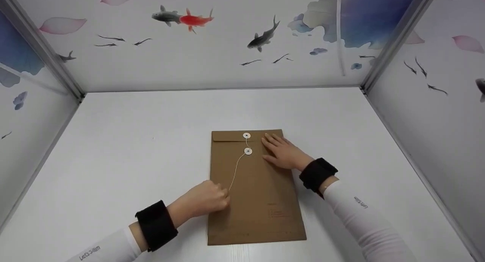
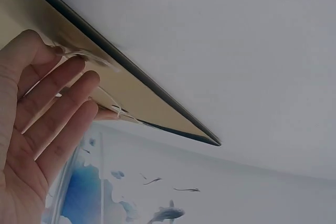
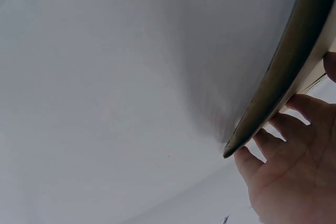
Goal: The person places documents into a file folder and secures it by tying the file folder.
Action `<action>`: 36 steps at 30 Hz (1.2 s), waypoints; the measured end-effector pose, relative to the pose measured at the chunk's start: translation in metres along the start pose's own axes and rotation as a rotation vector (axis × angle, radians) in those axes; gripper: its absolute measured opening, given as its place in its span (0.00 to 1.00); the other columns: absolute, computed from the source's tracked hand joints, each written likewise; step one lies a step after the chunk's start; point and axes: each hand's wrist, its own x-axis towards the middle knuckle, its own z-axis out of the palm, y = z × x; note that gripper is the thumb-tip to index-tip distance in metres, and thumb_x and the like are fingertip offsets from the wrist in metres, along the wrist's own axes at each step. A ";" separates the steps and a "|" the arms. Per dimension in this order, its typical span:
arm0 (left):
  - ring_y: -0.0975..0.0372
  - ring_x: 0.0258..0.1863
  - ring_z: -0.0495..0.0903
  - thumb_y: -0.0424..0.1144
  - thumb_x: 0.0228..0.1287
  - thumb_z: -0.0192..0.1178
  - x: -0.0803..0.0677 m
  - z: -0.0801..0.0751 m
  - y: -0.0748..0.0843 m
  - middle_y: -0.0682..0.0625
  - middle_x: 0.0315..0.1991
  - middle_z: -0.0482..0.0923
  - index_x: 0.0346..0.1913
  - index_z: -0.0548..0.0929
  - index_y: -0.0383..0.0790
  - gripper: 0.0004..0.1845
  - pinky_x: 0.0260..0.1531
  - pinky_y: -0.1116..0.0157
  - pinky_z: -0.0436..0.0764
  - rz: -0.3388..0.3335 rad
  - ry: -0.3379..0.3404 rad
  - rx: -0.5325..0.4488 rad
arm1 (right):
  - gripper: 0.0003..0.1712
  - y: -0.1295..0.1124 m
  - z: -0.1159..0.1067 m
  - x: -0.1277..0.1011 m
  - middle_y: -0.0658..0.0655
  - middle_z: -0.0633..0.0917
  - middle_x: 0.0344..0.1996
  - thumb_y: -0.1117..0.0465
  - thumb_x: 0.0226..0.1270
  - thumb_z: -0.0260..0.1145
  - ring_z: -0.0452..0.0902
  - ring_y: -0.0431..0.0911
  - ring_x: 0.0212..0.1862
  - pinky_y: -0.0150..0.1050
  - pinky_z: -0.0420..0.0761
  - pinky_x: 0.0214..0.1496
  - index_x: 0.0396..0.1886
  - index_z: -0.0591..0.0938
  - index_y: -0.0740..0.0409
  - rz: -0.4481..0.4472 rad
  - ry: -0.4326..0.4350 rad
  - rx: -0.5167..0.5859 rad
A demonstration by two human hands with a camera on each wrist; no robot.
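Two hands work the brown envelope lying flat in the middle of the white table. Our right hand rests with straight fingers near the flap, beside the two paper buttons, pinning it down. Our left hand pinches the free end of the string, which runs from the lower button. We judge the closure is mid-way; next calls for a taut line guided around the buttons.

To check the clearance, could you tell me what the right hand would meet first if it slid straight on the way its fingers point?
The right hand, flat on the envelope, points up-left; it would probably meet the upper string button first.
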 end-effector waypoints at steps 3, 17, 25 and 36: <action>0.71 0.16 0.68 0.40 0.58 0.72 0.000 -0.005 0.003 0.62 0.21 0.80 0.23 0.84 0.54 0.10 0.15 0.71 0.53 0.028 -0.026 0.009 | 0.39 -0.001 -0.001 -0.002 0.66 0.52 0.83 0.47 0.83 0.51 0.44 0.63 0.84 0.63 0.50 0.83 0.82 0.54 0.62 0.001 -0.007 0.003; 0.72 0.17 0.68 0.41 0.59 0.71 0.001 -0.017 0.016 0.64 0.21 0.79 0.21 0.82 0.56 0.11 0.16 0.68 0.49 0.071 0.006 0.013 | 0.39 0.000 0.000 -0.002 0.66 0.52 0.83 0.47 0.83 0.51 0.44 0.63 0.84 0.63 0.51 0.83 0.82 0.54 0.62 0.010 -0.007 -0.007; 0.72 0.16 0.67 0.40 0.58 0.70 0.014 -0.016 0.025 0.65 0.19 0.77 0.19 0.81 0.56 0.13 0.15 0.68 0.49 0.065 0.084 0.033 | 0.39 0.000 0.000 0.000 0.66 0.52 0.83 0.46 0.83 0.50 0.45 0.63 0.84 0.62 0.51 0.83 0.82 0.54 0.61 0.013 -0.006 -0.012; 0.73 0.19 0.73 0.41 0.63 0.66 0.035 -0.018 0.035 0.65 0.21 0.78 0.21 0.82 0.56 0.13 0.14 0.70 0.52 0.093 0.071 0.017 | 0.39 0.002 0.003 0.002 0.66 0.52 0.83 0.46 0.83 0.50 0.45 0.64 0.84 0.63 0.51 0.83 0.82 0.53 0.62 -0.001 0.001 -0.021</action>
